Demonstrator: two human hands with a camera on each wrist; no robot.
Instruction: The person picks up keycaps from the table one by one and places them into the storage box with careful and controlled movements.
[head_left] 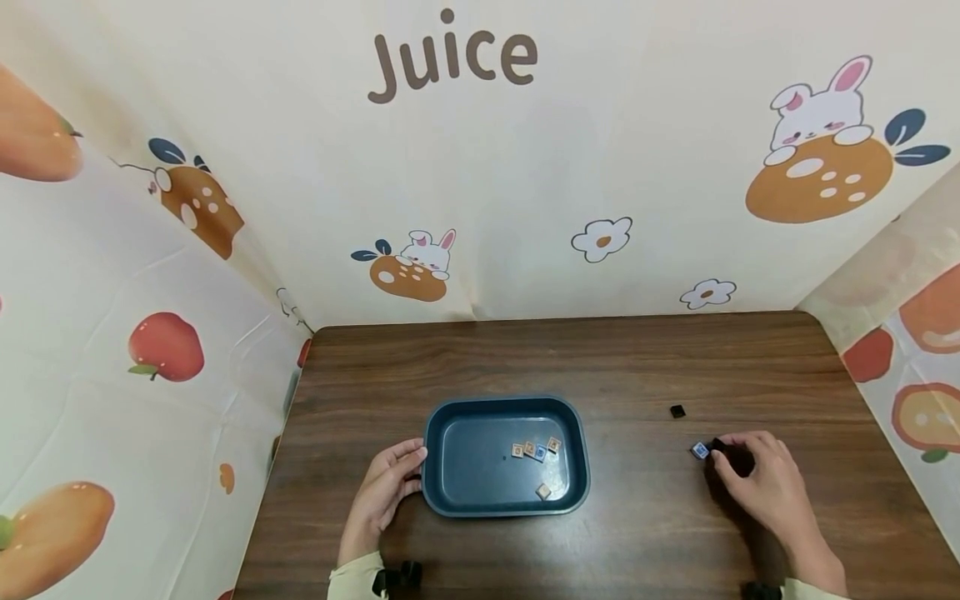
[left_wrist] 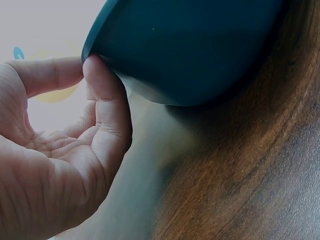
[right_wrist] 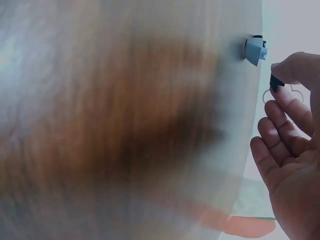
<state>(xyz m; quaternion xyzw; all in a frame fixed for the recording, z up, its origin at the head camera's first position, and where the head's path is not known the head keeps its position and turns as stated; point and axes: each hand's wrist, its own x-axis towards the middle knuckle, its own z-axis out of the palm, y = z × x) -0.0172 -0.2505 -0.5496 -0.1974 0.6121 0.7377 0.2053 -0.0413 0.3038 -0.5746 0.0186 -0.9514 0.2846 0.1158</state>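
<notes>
A dark blue tray (head_left: 472,502) sits on the table with several small tan tiles and one blue tile (head_left: 540,453) inside. My left hand (head_left: 384,492) pinches the tray's left rim between thumb and fingers; the left wrist view shows that hand (left_wrist: 65,150) at the edge of the tray (left_wrist: 190,50). Right of the tray, my right hand (head_left: 772,487) pinches a small black piece (head_left: 716,445) between thumb and index finger. Just left of it lies a blue and white piece (head_left: 700,451). In the right wrist view the hand (right_wrist: 290,130) holds the black piece (right_wrist: 276,83) near the blue-white piece (right_wrist: 254,51).
Another small black piece (head_left: 678,412) lies on the brown wooden table (head_left: 630,367), behind the right hand. A printed cloth (head_left: 525,167) with rabbits and fruit hangs behind the table and along both sides.
</notes>
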